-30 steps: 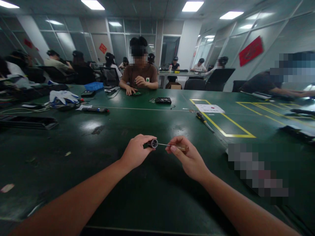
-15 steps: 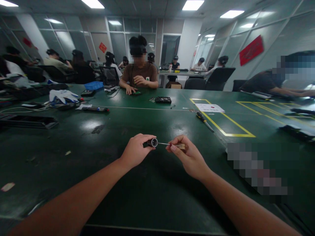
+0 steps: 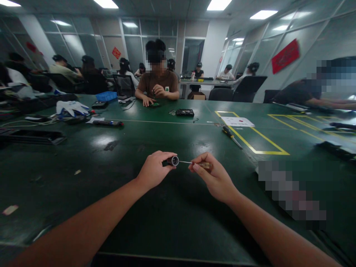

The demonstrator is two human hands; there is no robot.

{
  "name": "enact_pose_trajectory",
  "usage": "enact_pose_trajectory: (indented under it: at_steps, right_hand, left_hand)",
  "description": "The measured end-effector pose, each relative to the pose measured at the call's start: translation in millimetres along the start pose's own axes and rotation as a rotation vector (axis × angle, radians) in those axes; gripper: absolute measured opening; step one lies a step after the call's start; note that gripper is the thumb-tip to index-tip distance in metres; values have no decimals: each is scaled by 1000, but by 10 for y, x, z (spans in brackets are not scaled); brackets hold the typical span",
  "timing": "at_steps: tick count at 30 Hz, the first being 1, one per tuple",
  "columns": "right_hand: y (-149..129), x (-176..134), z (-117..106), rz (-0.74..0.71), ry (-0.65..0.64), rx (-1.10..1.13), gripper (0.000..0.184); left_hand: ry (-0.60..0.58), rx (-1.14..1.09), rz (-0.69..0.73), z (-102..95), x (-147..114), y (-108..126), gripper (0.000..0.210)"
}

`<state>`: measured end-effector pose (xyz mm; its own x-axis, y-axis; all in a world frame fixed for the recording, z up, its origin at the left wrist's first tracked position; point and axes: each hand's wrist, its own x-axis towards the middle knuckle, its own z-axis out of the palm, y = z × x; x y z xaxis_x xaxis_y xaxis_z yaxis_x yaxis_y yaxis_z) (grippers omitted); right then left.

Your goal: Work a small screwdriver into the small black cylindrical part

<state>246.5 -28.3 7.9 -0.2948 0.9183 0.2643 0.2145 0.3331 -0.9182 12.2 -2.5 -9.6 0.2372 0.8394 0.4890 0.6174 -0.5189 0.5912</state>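
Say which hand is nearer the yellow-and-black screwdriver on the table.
Right. The right hand is on the near side of the yellow-and-black screwdriver, slightly left of it, not touching; the left hand is farther off to its left.

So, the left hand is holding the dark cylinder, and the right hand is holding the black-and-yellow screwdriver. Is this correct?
Not quite: in the head view, the right hand holds the amber-handled screwdriver, while the black-and-yellow screwdriver lies on the green table. The left hand is indeed holding the dark cylinder.
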Motion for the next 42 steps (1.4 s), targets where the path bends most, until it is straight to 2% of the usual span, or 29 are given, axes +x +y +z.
enact_pose_trajectory:
  at_steps: [5, 11, 15, 17, 20, 22, 27, 33, 39, 42]
  right_hand:
    - [-3, -2, 7, -15, -27, 14, 24]
    - [-24, 13, 36, 0, 112, -17, 25]
    - [-23, 51, 50, 24, 147, 4, 28]
    - [-8, 82, 49, 72, 153, 73, 31]
    - [22, 128, 32, 168, 168, 315, 36]
    - [35, 141, 15, 174, 192, 412, 36]
    - [24, 100, 10, 55, 171, 275, 30]
    - [11, 66, 43, 21, 163, 143, 30]
    - [-9, 59, 41, 25, 154, 126, 29]
    - [7, 77, 51, 85, 143, 252, 28]
  left_hand:
    - [8, -14, 1, 14, -9, -21, 42]
    - [-21, -33, 43, 16, -10, 22, 37]
    - [-68, -20, 85, 13, -9, 50, 33]
    - [-79, -15, 89, 10, -6, 49, 32]
    - [-62, -16, 93, 2, 3, 47, 33]
    - [-41, -21, 93, -4, 8, 53, 34]
    - [-49, -11, 74, 0, 5, 52, 33]
    - [-30, -10, 96, 19, 3, 20, 37]
    - [-11, -3, 105, 13, 6, 40, 36]
    - [-3, -4, 64, 1, 5, 43, 37]
